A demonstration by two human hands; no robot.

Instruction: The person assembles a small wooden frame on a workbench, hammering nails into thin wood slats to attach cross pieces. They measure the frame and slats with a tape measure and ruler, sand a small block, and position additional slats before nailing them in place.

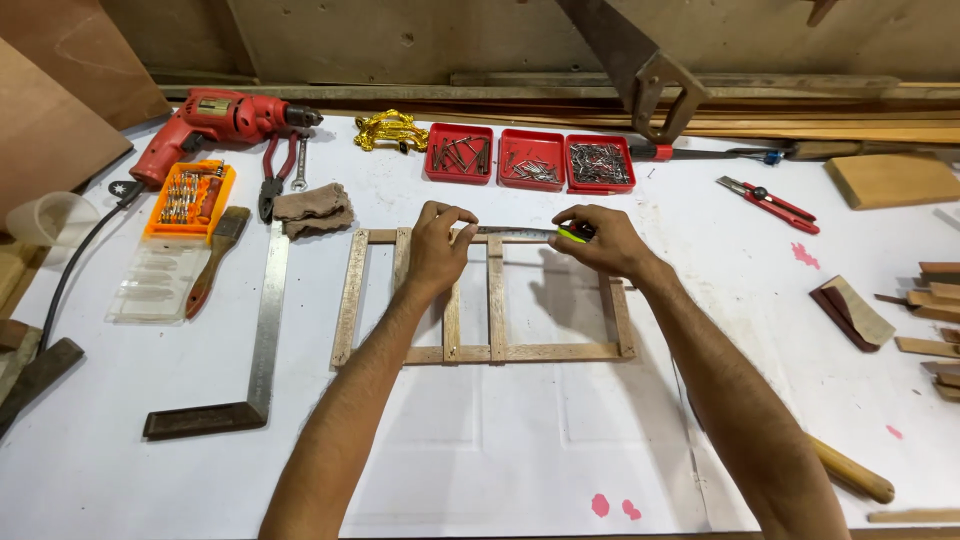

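I judge I'm measuring the wooden frame (487,300): left hand (437,250) pinches the tape blade (515,233) to its top rail, right hand (600,240) grips the tape case (572,235). Next calls for holding the blade flat and steady.

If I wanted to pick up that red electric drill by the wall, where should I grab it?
Probably by the pistol handle of the red electric drill, coming from the near left. The drill lies on its side, its handle slanting toward the orange bit case, its chuck pointing right.

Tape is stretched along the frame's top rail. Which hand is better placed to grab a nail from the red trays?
Probably the right hand: it sits just below the red trays, though it grips the tape measure. The left hand pins the tape's end.
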